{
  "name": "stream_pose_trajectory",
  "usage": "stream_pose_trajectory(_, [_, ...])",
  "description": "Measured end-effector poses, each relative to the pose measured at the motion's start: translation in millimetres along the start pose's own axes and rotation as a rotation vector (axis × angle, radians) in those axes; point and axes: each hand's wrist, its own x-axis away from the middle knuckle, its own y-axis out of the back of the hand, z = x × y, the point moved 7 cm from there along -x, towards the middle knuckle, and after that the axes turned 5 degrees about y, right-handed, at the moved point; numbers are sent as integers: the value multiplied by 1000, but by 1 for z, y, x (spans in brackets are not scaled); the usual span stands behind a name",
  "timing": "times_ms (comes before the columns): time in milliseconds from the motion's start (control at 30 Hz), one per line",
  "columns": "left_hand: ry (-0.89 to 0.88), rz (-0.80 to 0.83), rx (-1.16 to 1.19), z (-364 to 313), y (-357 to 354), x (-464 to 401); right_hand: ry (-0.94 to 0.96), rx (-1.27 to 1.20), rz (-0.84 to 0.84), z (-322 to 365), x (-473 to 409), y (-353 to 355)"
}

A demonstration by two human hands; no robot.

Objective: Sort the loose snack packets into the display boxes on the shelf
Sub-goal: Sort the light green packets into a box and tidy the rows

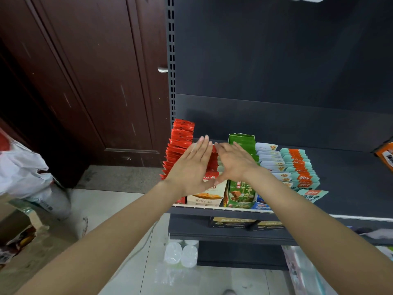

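On the dark shelf (350,177) stand several rows of snack packets in display boxes. My left hand (191,165) and my right hand (236,160) lie flat with straight fingers on either side of a row of red packets (212,165) in a white box (209,198), pressing them together. A tall stack of red packets (180,141) stands at the far left. A green box (241,195) with green packets (242,141) sits just right of my hands. Further right are white-blue packets (270,158) and orange-teal packets (299,167).
A dark wooden door (95,81) stands left of the shelf upright (171,60). White bags (23,171) and cartons lie on the floor at left. Plastic bottles (180,254) stand under the shelf. An orange pack (386,156) sits at the right edge.
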Motion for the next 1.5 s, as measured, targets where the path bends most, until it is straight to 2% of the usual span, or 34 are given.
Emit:
stream_pose_trajectory(67, [-26,-34,-48,-15,0,12,-6,-20,-22,1,-2,1])
stream_pose_trajectory(200, [53,116,-200,-21,-25,10,4,-29,-32,-1,0,2])
stream_pose_trajectory(400, [51,217,-233,-3,-44,-20,20,-114,-48,-2,9,5])
stream_pose_trajectory(500, [50,169,-267,-7,-41,-19,13,-91,-50,-1,8,3])
stream_pose_trajectory(600, [147,120,-334,-6,-37,-14,4,-21,-66,-1,4,2])
stream_pose_trajectory(900, [265,126,-367,11,-29,-8,-21,48,5,3,7,-27])
stream_pose_trajectory(1067, [249,133,-366,29,-27,-8,-1,165,-62,4,6,-26])
stream_pose_trajectory(1233, [189,146,-207,27,-28,-6,143,178,-81,8,3,-23])
stream_pose_trajectory(1333, [171,132,-217,24,-23,-8,176,102,-39,7,1,-24])
stream_pose_trajectory(1400, [175,118,-251,23,-20,-5,144,-71,-37,7,3,-20])
stream_pose_trajectory(1433, [179,109,-255,22,-19,-2,109,-175,-86,7,6,-14])
stream_pose_trajectory(1500, [173,69,-238,21,-19,5,14,-367,-293,-1,17,4])
